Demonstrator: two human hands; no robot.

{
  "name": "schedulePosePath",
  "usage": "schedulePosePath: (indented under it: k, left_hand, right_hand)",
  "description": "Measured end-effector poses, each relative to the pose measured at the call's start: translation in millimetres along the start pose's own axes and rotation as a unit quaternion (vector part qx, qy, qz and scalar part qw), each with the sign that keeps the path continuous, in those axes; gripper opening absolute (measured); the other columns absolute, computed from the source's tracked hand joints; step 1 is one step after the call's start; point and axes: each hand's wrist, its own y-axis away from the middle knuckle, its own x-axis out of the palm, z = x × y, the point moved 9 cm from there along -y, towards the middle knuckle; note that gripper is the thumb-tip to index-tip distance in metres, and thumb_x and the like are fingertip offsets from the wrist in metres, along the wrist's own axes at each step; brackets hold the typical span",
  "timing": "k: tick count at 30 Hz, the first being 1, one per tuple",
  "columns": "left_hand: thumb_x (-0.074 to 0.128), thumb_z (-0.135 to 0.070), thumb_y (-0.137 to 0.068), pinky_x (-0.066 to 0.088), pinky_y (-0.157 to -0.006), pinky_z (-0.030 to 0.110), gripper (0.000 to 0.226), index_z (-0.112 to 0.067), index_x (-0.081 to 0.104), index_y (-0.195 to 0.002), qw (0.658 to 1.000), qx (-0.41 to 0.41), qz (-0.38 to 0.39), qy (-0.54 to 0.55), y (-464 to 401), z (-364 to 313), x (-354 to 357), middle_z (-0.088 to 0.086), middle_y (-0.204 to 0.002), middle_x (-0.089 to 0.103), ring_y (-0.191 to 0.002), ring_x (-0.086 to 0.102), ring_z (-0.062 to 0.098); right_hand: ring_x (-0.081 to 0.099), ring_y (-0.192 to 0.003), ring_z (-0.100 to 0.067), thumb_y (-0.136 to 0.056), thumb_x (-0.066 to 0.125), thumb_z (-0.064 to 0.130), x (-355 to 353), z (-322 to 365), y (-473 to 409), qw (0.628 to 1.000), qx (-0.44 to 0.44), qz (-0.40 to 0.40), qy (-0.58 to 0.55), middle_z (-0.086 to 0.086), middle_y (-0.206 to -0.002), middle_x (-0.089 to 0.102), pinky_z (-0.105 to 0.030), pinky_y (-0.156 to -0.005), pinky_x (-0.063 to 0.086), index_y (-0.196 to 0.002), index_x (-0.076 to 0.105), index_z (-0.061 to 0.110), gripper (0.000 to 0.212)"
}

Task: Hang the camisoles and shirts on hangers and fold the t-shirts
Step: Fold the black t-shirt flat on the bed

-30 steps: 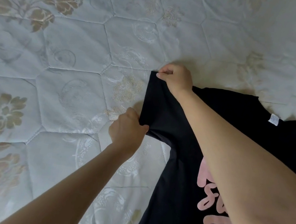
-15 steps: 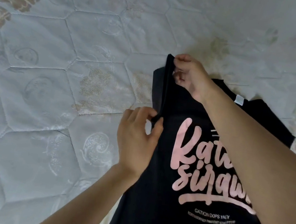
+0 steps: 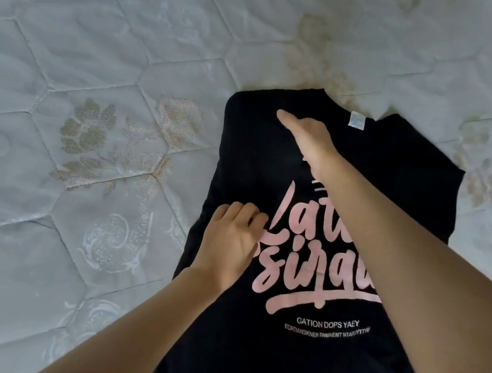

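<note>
While the black t-shirt (image 3: 322, 337) is spread print-up on the quilted mattress (image 3: 54, 161), its left side folded inward, both grips are seen flat and unclenched: left hand (image 3: 232, 245) pressed near the fold, right hand (image 3: 309, 138) below the collar.

Whole background is a bed surface: pale white-grey quilted mattress (image 3: 106, 52) stitched into large hexagon panels. Some panels carry faded gold-beige flower prints (image 3: 89, 131), others shiny white swirl motifs (image 3: 112, 240). More faint floral patches at top right (image 3: 317, 42) and right edge (image 3: 486, 183). Soft, even, diffuse light, slight sheen on fabric. No walls, floor or windows in view.
</note>
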Motion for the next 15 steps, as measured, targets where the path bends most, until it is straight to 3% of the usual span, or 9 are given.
schedulePosePath:
  k: [2, 5, 9, 11, 13, 15]
  left_hand:
    - [0.065, -0.011, -0.078, 0.05, -0.086, 0.039, 0.027, -0.009, 0.068, -0.105, 1.0, 0.002, -0.017, 0.008, 4, 4, -7, 0.007, -0.105, 0.064, -0.095, 0.059, 0.025]
    - [0.067, -0.014, -0.078, 0.041, -0.097, 0.038, 0.035, -0.006, 0.065, -0.113, 0.999, -0.017, -0.021, 0.018, 7, 18, -13, 0.01, -0.117, 0.061, -0.11, 0.054, 0.026]
    - [0.066, -0.01, -0.079, 0.043, -0.098, 0.038, 0.033, -0.005, 0.064, -0.112, 0.999, -0.026, -0.014, 0.019, 12, 34, -10, 0.01, -0.117, 0.061, -0.11, 0.055, 0.026]
    - [0.064, -0.009, -0.08, 0.043, -0.095, 0.037, 0.03, -0.006, 0.065, -0.11, 0.999, -0.02, -0.021, 0.023, 14, 35, -9, 0.009, -0.112, 0.062, -0.106, 0.056, 0.024]
    - [0.064, -0.008, -0.079, 0.042, -0.094, 0.034, 0.03, -0.007, 0.066, -0.109, 0.999, -0.024, -0.026, 0.026, 13, 35, -10, 0.006, -0.108, 0.063, -0.101, 0.057, 0.024]
    - [0.067, -0.006, -0.077, 0.043, -0.09, 0.033, 0.03, -0.008, 0.067, -0.107, 0.998, -0.036, -0.032, 0.026, 10, 37, -11, 0.005, -0.104, 0.063, -0.096, 0.059, 0.023]
  right_hand:
    - [0.062, -0.109, -0.032, -0.088, 0.069, 0.039, 1, 10, -5, 0.993, -0.048, -0.014, 0.107, -0.014, -0.11, 0.067, -0.026, -0.077, 0.048, -0.111, 0.065, 0.0, 0.046]
    - [0.061, -0.093, -0.014, -0.089, 0.066, 0.039, -3, 27, -7, 0.969, -0.086, -0.049, 0.226, 0.007, -0.096, 0.062, -0.027, -0.075, 0.044, -0.106, 0.066, 0.016, 0.029]
    - [0.062, -0.096, -0.013, -0.087, 0.062, 0.055, 29, 57, -6, 0.961, -0.145, 0.007, 0.237, 0.008, -0.1, 0.066, -0.032, -0.085, 0.051, -0.105, 0.068, 0.019, 0.041]
    - [0.065, -0.096, -0.02, -0.084, 0.064, 0.058, 47, 70, -8, 0.961, -0.158, 0.033, 0.224, -0.002, -0.102, 0.071, -0.04, -0.091, 0.052, -0.105, 0.07, 0.011, 0.052]
    - [0.064, -0.085, -0.025, -0.08, 0.07, 0.055, 62, 80, -13, 0.97, -0.147, 0.058, 0.187, -0.01, -0.091, 0.069, -0.041, -0.082, 0.051, -0.091, 0.067, 0.002, 0.054]
    - [0.055, -0.072, -0.023, -0.076, 0.077, 0.048, 73, 87, -22, 0.971, -0.132, 0.081, 0.18, -0.003, -0.072, 0.054, -0.034, -0.071, 0.043, -0.07, 0.056, 0.009, 0.044]
